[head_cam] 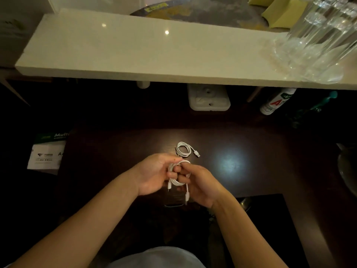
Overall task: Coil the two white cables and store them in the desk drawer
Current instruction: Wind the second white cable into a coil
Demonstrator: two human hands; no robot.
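Both hands meet at frame centre over the dark bench (pixel 260 151). Left hand (pixel 154 174) curled closed around a looped white cable (pixel 178 171), fingers through the loop; right hand (pixel 201 185) pinching the same cable from the right, fingers closed on it, two plug ends dangling below between the palms. Second white cable (pixel 183 149), coiled already, lies on the bench just above the hands, USB plug sticking out right, not touching them. Bright light spot on the bench right of the coil. Pale shelf (pixel 135 53) spans the upper frame, clear glasses (pixel 318 35) at its upper right. Under the shelf: white plastic block (pixel 209 98), spray can (pixel 276 101). Paper pack (pixel 47 153) at left edge. Drawer not identifiable.
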